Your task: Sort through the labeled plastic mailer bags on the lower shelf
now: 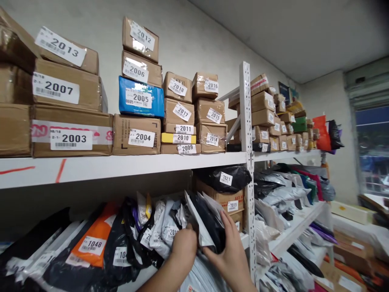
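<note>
Numbered labels face outward on the cardboard boxes along the upper shelf, so each reads at a glance; below, soft mailer bags stand on edge like filed folders. The left hand and right hand meet near the middle of that lower row, fingers curled and grasping a black-and-white mailer, tilting it out from its neighbours.

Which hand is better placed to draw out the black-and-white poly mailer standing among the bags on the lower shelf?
Probably the right hand: its fingers wrap the black-and-white plastic mailer's black face, while the left hand only pinches its near edge.
</note>
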A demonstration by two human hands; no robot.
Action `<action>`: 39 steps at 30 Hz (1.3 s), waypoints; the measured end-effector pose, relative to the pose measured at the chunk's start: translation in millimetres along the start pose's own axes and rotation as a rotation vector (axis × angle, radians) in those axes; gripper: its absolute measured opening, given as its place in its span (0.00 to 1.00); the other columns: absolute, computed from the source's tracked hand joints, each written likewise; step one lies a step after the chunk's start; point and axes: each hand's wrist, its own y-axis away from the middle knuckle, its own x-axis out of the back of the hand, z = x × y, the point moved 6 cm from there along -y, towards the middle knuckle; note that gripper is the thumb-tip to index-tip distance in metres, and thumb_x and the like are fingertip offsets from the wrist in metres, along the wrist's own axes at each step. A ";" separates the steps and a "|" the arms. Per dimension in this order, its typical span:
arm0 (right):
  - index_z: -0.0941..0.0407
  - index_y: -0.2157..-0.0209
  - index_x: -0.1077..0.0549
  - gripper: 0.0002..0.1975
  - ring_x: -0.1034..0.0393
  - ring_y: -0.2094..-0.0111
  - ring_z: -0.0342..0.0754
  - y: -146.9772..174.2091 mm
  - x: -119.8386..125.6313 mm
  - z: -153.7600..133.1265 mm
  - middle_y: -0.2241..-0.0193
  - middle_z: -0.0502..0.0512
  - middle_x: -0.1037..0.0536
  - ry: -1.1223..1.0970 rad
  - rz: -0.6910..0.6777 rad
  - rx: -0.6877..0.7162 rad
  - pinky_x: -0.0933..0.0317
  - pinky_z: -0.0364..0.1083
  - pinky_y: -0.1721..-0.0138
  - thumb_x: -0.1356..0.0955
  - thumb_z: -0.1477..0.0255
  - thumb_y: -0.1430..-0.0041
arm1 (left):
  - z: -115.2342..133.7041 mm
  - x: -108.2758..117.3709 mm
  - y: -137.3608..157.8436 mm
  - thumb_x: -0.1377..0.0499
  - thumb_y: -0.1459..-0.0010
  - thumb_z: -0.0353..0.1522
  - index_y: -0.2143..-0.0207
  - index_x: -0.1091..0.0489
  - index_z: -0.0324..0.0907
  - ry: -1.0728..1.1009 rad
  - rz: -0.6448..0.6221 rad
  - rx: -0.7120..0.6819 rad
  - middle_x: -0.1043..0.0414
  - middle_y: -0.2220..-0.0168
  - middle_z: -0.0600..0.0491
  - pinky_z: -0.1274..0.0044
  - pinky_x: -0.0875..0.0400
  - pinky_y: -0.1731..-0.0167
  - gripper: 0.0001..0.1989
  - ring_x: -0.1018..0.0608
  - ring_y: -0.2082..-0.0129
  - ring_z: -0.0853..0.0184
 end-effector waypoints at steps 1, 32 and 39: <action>0.54 0.35 0.51 0.49 0.39 0.39 0.67 -4.7 -1.5 -2.4 0.38 0.69 0.38 0.024 0.019 -0.020 0.30 0.63 0.47 0.26 0.64 0.56 | -1.4 1.6 5.7 0.58 0.40 0.18 0.46 0.31 0.36 0.012 0.012 0.019 0.27 0.47 0.37 0.66 0.22 0.55 0.26 0.19 0.55 0.54; 0.63 0.38 0.41 0.31 0.31 0.46 0.63 -45.4 -89.8 12.2 0.45 0.68 0.30 -0.095 -0.415 -0.420 0.35 0.59 0.44 0.37 0.78 0.46 | -86.5 23.5 -10.3 0.56 0.39 0.26 0.55 0.28 0.36 0.126 0.162 0.274 0.23 0.57 0.36 0.66 0.30 0.55 0.18 0.21 0.56 0.52; 0.69 0.36 0.49 0.45 0.45 0.36 0.61 -35.7 -76.4 15.7 0.38 0.73 0.40 -0.238 -0.403 -0.232 0.46 0.60 0.34 0.30 0.62 0.49 | -85.7 21.7 7.2 0.47 0.37 0.31 0.57 0.32 0.38 0.302 0.289 0.218 0.26 0.59 0.44 0.73 0.33 0.57 0.08 0.23 0.57 0.58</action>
